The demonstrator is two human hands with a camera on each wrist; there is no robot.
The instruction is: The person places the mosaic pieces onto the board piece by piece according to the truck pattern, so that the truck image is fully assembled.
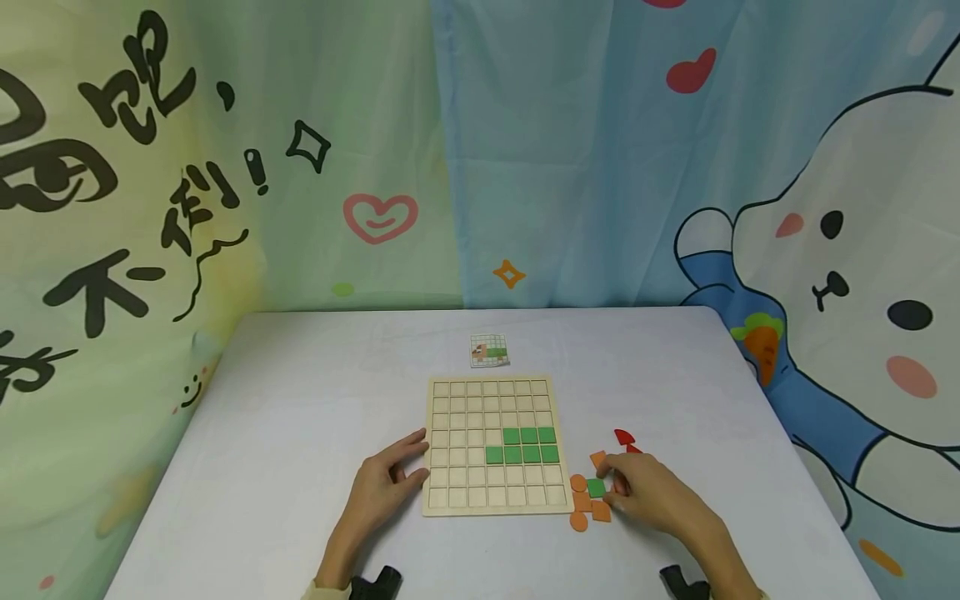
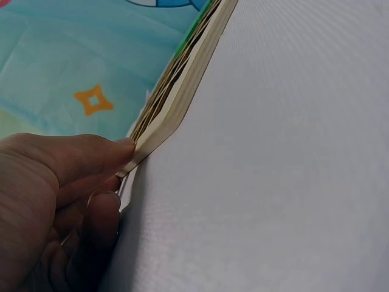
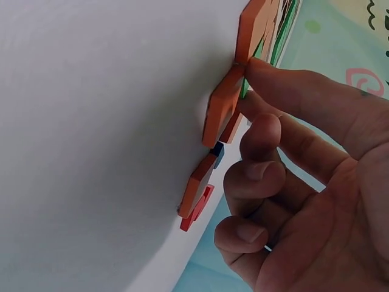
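Note:
A wooden grid board lies on the table, with several green square tiles set in two rows at its right side. Against the board's left edge rest the thumb and fingertips of my left hand; the left wrist view shows the thumb at the board's corner. To the right of the board, my right hand pinches a loose green square tile between thumb and index finger, its other fingers curled. Orange pieces lie close around that tile, partly hidden behind the thumb in the right wrist view.
Red pieces lie just beyond my right hand. Behind the board is a small printed card with a gridded picture. A white cloth covers the table, and a printed curtain hangs along its back and sides.

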